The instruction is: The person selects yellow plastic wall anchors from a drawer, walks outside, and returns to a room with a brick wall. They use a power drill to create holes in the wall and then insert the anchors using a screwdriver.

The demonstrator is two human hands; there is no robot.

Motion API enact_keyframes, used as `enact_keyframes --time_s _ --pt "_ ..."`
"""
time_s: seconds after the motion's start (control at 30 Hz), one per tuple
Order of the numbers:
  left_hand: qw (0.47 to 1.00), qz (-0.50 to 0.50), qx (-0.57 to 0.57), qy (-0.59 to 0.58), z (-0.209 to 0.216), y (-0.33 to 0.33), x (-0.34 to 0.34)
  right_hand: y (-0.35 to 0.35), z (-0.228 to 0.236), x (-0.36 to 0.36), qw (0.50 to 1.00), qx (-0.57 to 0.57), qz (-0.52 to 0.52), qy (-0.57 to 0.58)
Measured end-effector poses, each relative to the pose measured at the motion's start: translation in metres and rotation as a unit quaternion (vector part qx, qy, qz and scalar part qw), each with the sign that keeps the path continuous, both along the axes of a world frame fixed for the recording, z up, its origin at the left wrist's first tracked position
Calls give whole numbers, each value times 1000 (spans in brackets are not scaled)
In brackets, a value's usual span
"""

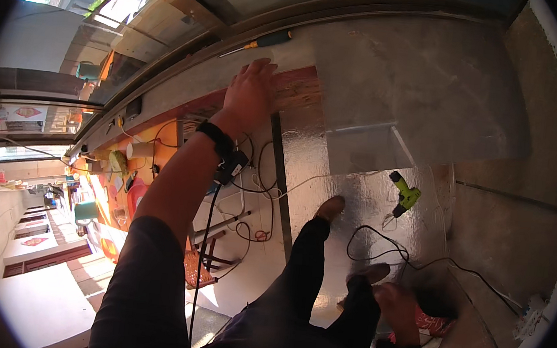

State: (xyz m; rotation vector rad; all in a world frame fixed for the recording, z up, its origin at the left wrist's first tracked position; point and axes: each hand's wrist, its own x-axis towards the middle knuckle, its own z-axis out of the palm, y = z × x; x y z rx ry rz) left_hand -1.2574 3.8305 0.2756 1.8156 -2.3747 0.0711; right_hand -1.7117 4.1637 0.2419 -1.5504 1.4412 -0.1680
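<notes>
My left hand lies on a ledge with a worn red front edge, its fingers stretched out over the top. A screwdriver with a dark handle rests on the ledge just beyond my fingertips. Low on the right, my right hand hangs beside my leg, smeared by motion. A dark blurred shape and a red patterned thing are next to it; whether the fingers hold anything does not show. A green cordless drill lies right of my feet.
A grey sheet covers the ledge's right part. Black cable loops over the shiny floor covering. A black box with a cord is beside my left forearm. A cluttered orange surface and a window frame are left.
</notes>
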Motion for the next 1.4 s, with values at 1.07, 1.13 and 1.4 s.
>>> enact_keyframes --time_s 1.07,1.13,1.4 --pt "990 8 115 -76 85 80 -54 39 -58 2 953 139 -259 -78" --pt "985 0 174 -20 91 128 -88 43 -58 -10 948 161 -256 -102" --pt "937 -17 297 180 -4 240 -265 51 -88 -42 859 308 -280 -298"
